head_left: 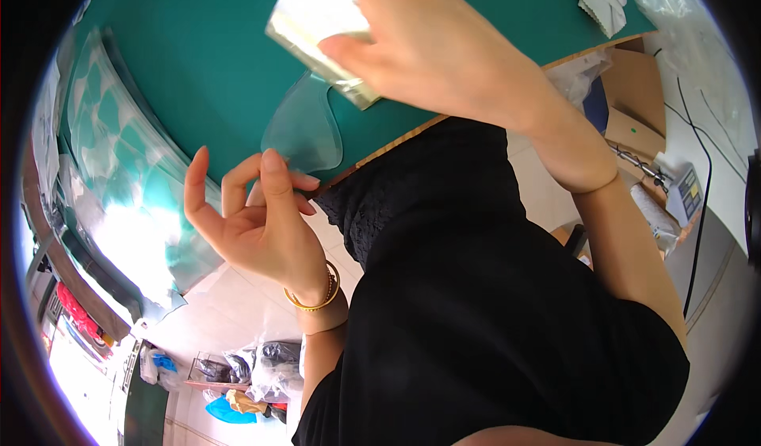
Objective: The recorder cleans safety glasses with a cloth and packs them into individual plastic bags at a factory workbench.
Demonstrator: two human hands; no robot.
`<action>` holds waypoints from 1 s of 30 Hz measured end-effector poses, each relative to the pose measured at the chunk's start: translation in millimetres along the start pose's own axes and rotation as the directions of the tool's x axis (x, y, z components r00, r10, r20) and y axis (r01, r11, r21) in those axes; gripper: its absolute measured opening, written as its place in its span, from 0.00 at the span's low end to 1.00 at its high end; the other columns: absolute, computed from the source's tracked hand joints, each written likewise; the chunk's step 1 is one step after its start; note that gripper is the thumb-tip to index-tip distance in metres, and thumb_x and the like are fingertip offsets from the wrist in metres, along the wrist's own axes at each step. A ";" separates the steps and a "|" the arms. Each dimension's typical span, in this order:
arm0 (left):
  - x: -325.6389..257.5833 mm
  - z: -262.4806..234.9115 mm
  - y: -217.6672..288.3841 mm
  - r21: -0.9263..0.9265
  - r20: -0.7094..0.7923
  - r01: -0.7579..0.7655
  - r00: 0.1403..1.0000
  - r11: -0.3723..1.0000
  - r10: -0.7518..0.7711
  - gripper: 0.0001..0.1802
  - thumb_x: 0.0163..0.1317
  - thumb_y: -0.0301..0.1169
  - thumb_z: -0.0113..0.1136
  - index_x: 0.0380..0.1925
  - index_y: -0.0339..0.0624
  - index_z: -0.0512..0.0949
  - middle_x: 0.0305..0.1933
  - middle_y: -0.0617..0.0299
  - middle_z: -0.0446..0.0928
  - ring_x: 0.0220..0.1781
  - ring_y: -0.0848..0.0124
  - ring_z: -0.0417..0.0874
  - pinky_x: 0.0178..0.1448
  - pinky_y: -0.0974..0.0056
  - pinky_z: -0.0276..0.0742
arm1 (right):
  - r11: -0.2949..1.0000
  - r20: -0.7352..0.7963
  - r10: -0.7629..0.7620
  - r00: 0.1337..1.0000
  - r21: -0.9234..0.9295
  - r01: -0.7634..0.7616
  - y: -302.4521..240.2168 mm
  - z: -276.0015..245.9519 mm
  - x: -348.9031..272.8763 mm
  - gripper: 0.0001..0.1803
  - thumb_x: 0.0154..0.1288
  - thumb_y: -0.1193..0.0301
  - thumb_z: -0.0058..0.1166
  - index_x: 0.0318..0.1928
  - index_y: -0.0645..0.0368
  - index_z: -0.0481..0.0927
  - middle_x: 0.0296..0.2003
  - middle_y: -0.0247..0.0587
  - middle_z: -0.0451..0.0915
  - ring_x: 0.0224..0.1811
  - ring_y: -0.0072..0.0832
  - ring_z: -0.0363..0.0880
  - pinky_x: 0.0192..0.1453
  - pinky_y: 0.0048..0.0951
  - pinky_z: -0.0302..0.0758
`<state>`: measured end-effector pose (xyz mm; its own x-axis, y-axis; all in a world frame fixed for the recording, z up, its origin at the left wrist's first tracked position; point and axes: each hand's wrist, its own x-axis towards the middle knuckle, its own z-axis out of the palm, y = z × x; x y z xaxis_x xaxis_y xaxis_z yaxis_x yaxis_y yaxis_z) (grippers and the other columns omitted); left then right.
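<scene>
My right hand (432, 42) is closed around a shiny, whitish rectangular block (313, 6), raised over the green table (198, 73). Glare and blur hide whether it is one piece or a stack in clear wrapping. Beneath its lower corner, a thin clear plastic piece (305, 125) with rounded edges lies near the table's front edge. My left hand (258, 216) is beside that piece, palm turned up and fingers curled loosely apart. Nothing shows in its fingers; a fingertip overlaps the plastic's edge in view, and I cannot tell whether they touch.
To the left lie large clear plastic sheets (119, 121) with strong glare. A white cloth (600, 0) rests at the far right of the table. Beyond the right edge are a cardboard box (634, 133), a grey device (686, 196) and black cables (699, 232). Bagged items (273, 367) stand low at left.
</scene>
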<state>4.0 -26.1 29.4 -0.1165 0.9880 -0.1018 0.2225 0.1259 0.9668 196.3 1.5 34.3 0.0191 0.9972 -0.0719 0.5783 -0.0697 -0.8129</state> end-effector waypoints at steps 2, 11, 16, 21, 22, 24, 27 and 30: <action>0.8 -2.1 -4.7 0.005 0.041 0.025 0.999 1.000 -0.025 0.30 0.64 0.22 0.63 0.62 0.33 0.61 0.33 0.57 0.82 0.21 0.75 0.80 0.20 0.76 0.67 | 0.989 -0.004 -0.105 0.995 -0.105 0.104 0.6 11.5 2.3 0.18 0.58 0.74 0.58 0.43 0.74 0.70 0.23 0.58 0.80 0.25 0.51 0.83 0.30 0.43 0.79; 2.6 -26.1 -11.9 0.028 0.164 0.082 0.983 0.996 -0.085 0.29 0.66 0.18 0.57 0.65 0.33 0.60 0.40 0.53 0.83 0.29 0.78 0.82 0.29 0.78 0.75 | 0.998 0.220 0.051 0.974 -0.050 -0.041 -15.8 -4.4 18.7 0.18 0.66 0.71 0.55 0.46 0.71 0.62 0.33 0.68 0.77 0.36 0.59 0.80 0.39 0.48 0.75; 3.3 -26.1 -14.1 0.017 0.207 0.102 0.973 0.995 -0.103 0.30 0.65 0.17 0.56 0.66 0.32 0.59 0.42 0.53 0.83 0.31 0.78 0.82 0.34 0.77 0.79 | 0.972 0.115 -0.182 0.977 -0.131 0.197 -13.9 29.3 5.8 0.17 0.57 0.74 0.58 0.40 0.76 0.70 0.23 0.60 0.81 0.25 0.50 0.84 0.31 0.43 0.81; 0.4 -28.7 -15.2 0.023 0.201 0.087 0.975 0.996 -0.090 0.30 0.65 0.16 0.56 0.66 0.32 0.59 0.42 0.53 0.83 0.32 0.79 0.82 0.35 0.77 0.79 | 0.978 0.055 -0.166 0.984 -0.118 0.172 -13.5 18.1 2.8 0.18 0.59 0.73 0.58 0.41 0.76 0.68 0.24 0.61 0.81 0.26 0.50 0.84 0.29 0.42 0.81; -0.3 -27.6 -15.2 0.026 0.203 0.078 0.976 0.997 -0.082 0.30 0.64 0.16 0.56 0.66 0.32 0.60 0.43 0.52 0.82 0.32 0.79 0.82 0.35 0.77 0.79 | 0.994 0.106 -0.059 0.993 -0.084 0.068 -15.6 13.8 1.3 0.19 0.60 0.73 0.58 0.43 0.77 0.68 0.25 0.62 0.81 0.27 0.51 0.85 0.29 0.41 0.81; 0.0 -27.7 -16.8 0.023 0.215 0.073 0.974 0.997 -0.076 0.30 0.64 0.16 0.56 0.66 0.32 0.60 0.43 0.52 0.82 0.32 0.79 0.82 0.35 0.77 0.80 | 0.982 0.073 -0.140 0.987 -0.116 0.148 -11.7 21.4 -3.0 0.18 0.59 0.74 0.59 0.40 0.75 0.67 0.22 0.60 0.80 0.23 0.50 0.84 0.25 0.41 0.79; -1.1 -28.3 -17.8 0.007 0.220 0.071 0.973 0.997 -0.070 0.30 0.64 0.16 0.56 0.66 0.32 0.60 0.44 0.52 0.82 0.33 0.78 0.82 0.36 0.77 0.80 | 0.986 0.052 -0.131 0.990 -0.100 0.135 -17.0 39.1 -14.0 0.22 0.61 0.74 0.60 0.49 0.67 0.63 0.20 0.57 0.78 0.23 0.53 0.80 0.24 0.45 0.74; -4.1 -30.9 -17.9 0.001 0.216 0.063 0.974 0.998 -0.062 0.30 0.64 0.16 0.56 0.66 0.33 0.59 0.44 0.51 0.82 0.34 0.76 0.84 0.38 0.75 0.81 | 0.991 0.055 -0.128 0.990 -0.039 0.130 -22.3 52.9 -22.2 0.21 0.60 0.76 0.59 0.47 0.70 0.61 0.18 0.56 0.76 0.21 0.53 0.79 0.23 0.45 0.74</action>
<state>-29.5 -35.3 19.8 0.0822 0.9742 -0.2101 0.2156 0.1884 0.9581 139.7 -20.4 23.4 -0.1003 0.9950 0.0010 0.6068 0.0619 -0.7924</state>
